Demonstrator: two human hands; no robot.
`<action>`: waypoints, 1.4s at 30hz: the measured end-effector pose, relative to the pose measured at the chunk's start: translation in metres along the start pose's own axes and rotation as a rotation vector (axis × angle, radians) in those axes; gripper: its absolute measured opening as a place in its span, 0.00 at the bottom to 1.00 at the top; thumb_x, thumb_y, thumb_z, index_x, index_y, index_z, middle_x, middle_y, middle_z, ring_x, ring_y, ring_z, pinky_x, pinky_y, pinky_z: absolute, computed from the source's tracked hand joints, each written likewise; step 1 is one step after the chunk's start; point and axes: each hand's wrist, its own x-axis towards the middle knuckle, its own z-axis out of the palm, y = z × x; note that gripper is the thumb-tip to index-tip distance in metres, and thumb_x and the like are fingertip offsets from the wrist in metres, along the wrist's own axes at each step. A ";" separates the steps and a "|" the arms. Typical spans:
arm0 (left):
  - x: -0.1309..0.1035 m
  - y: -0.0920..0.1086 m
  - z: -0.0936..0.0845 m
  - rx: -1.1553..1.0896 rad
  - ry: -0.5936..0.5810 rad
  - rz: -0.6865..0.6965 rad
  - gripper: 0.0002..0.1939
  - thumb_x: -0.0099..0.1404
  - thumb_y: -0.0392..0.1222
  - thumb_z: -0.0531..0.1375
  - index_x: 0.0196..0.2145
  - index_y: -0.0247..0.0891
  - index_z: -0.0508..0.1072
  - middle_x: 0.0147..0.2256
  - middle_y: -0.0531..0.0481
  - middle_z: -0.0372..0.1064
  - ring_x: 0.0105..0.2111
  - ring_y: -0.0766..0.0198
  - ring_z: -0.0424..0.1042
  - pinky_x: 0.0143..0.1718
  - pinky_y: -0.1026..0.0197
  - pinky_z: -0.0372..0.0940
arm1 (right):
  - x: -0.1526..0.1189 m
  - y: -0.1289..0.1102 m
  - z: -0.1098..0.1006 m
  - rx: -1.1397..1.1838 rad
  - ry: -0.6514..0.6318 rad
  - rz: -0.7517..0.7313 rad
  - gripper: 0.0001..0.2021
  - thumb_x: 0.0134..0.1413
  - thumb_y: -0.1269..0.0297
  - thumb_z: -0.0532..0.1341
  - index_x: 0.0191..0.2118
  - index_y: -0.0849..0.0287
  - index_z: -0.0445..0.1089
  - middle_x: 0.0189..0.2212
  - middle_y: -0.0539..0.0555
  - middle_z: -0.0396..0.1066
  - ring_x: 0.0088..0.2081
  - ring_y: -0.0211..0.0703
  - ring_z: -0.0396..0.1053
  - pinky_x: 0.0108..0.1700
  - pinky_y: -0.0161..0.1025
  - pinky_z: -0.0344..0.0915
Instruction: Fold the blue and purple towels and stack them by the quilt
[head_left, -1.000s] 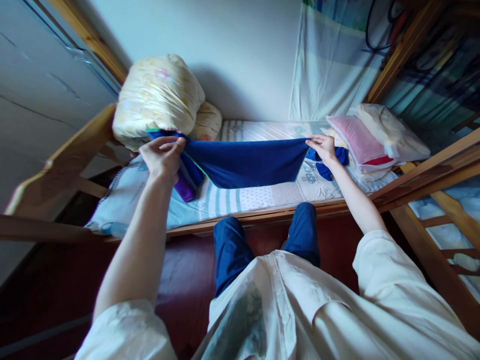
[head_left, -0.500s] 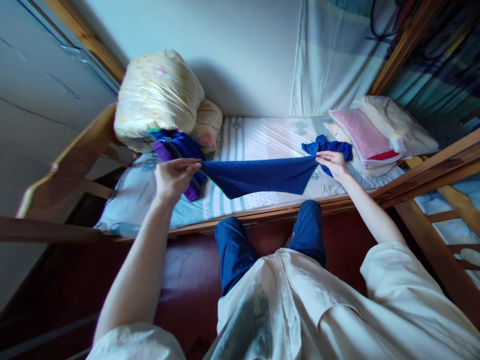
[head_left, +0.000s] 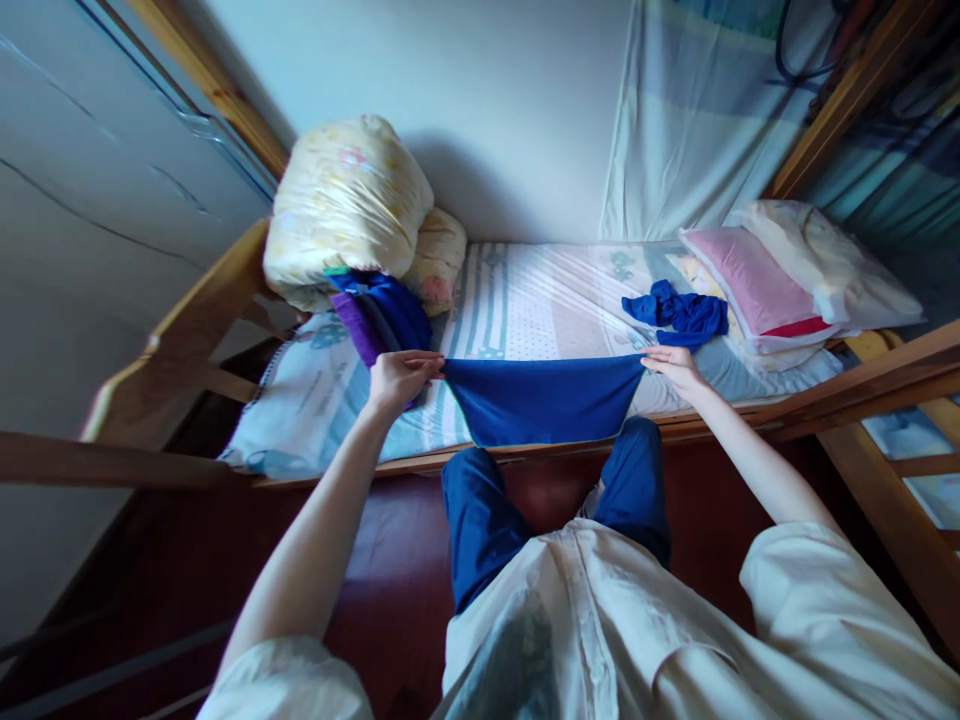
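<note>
A dark blue cloth (head_left: 546,402) with a thin green edge is stretched between my hands, its lower part hanging above the front edge of the bed. My left hand (head_left: 405,380) pinches its upper left corner, and my right hand (head_left: 675,368) pinches the upper right one. Behind my right hand lies a crumpled blue cloth (head_left: 679,308) on the mattress. Beyond my left hand, folded purple cloth (head_left: 355,325) and blue cloth (head_left: 405,305) lie side by side, partly hidden by that hand.
A bulky cream quilt bundle (head_left: 349,210) sits at the bed's left end. Pink and white pillows (head_left: 757,275) are stacked at the right. The bed (head_left: 525,300) has a wooden rail, and a pale curtain (head_left: 675,130) hangs on the wall behind.
Both hands have come lower and closer to me, and slightly nearer each other. The blue cloth now hangs straighter, showing more of its face. The whole view has shifted a little.
</note>
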 end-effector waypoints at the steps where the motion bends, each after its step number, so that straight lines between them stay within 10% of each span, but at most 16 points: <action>1: 0.009 0.000 0.007 -0.044 -0.015 -0.059 0.20 0.52 0.49 0.72 0.36 0.29 0.82 0.25 0.45 0.77 0.25 0.59 0.78 0.25 0.63 0.71 | 0.011 0.002 0.005 -0.003 0.009 0.012 0.27 0.34 0.55 0.80 0.41 0.65 0.81 0.37 0.62 0.81 0.33 0.41 0.75 0.33 0.35 0.69; 6: 0.063 0.010 0.040 -0.195 0.028 -0.176 0.12 0.50 0.38 0.71 0.32 0.27 0.81 0.25 0.45 0.77 0.26 0.58 0.79 0.32 0.60 0.76 | 0.072 0.004 0.034 -0.013 0.094 -0.028 0.21 0.39 0.59 0.78 0.40 0.65 0.80 0.38 0.61 0.80 0.34 0.41 0.75 0.36 0.35 0.71; 13: 0.106 -0.005 0.054 -0.292 0.199 -0.006 0.16 0.53 0.40 0.66 0.38 0.27 0.82 0.30 0.45 0.79 0.32 0.57 0.81 0.38 0.59 0.77 | 0.118 0.021 0.050 -0.060 0.162 -0.320 0.20 0.50 0.52 0.69 0.44 0.62 0.79 0.41 0.59 0.80 0.40 0.45 0.75 0.41 0.38 0.71; 28: -0.027 -0.207 0.136 -0.174 -0.051 -0.366 0.16 0.49 0.49 0.66 0.32 0.35 0.79 0.28 0.45 0.78 0.35 0.53 0.80 0.40 0.53 0.77 | 0.050 0.230 0.093 -0.308 -0.033 0.095 0.06 0.45 0.69 0.64 0.30 0.59 0.80 0.29 0.54 0.81 0.33 0.45 0.76 0.43 0.40 0.73; 42: -0.041 -0.235 0.139 0.025 -0.054 -0.506 0.25 0.55 0.56 0.65 0.41 0.31 0.83 0.32 0.40 0.80 0.35 0.54 0.77 0.32 0.60 0.69 | 0.034 0.232 0.084 -0.350 -0.153 0.330 0.10 0.55 0.68 0.65 0.39 0.60 0.84 0.43 0.58 0.82 0.48 0.52 0.78 0.53 0.43 0.72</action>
